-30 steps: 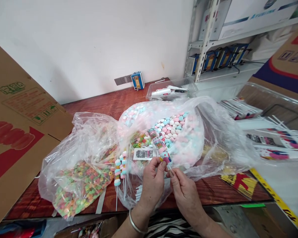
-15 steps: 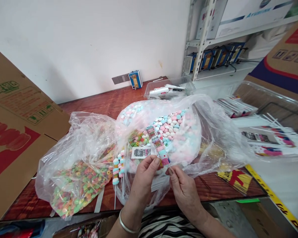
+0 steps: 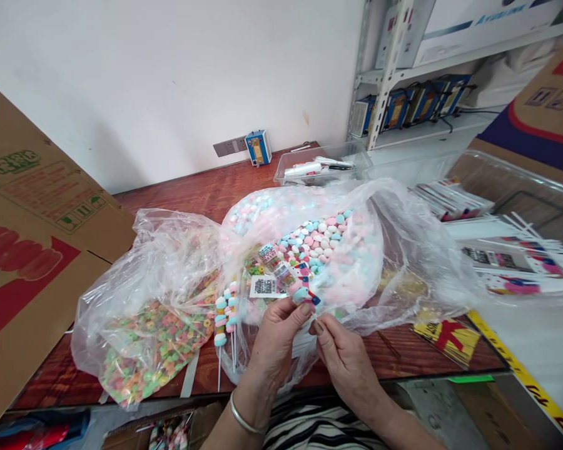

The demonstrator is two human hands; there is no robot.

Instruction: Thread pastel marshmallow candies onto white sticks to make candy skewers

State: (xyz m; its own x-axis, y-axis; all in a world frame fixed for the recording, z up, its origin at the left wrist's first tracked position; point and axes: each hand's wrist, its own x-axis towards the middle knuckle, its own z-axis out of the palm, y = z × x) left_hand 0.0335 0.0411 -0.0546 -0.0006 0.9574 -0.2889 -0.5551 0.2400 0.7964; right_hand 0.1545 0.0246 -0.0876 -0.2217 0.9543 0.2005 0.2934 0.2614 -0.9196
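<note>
My left hand [image 3: 278, 334] pinches the lower end of a printed wrapper sleeve [image 3: 286, 275] that holds a candy skewer. Just below it my right hand [image 3: 344, 356] pinches the skewer's thin white stick, fingers pressed together. Both hands work over the mouth of a clear plastic bag of pastel pink, blue and white candies [image 3: 326, 240]. A white barcode label [image 3: 263, 286] lies by the sleeve. Finished candy skewers [image 3: 225, 319] on white sticks rest just left of my left hand.
A second clear bag of colourful ring candies [image 3: 145, 337] lies to the left on the red-brown table [image 3: 192, 190]. A cardboard box [image 3: 32, 225] stands at far left. A clear tray [image 3: 323, 165] sits behind, printed sleeves and sticks [image 3: 511, 262] at right, metal shelving [image 3: 413, 94] beyond.
The wrapped skewer has tilted further left and lower over the bag. Both hands stay pinched at its lower end, shifted slightly.
</note>
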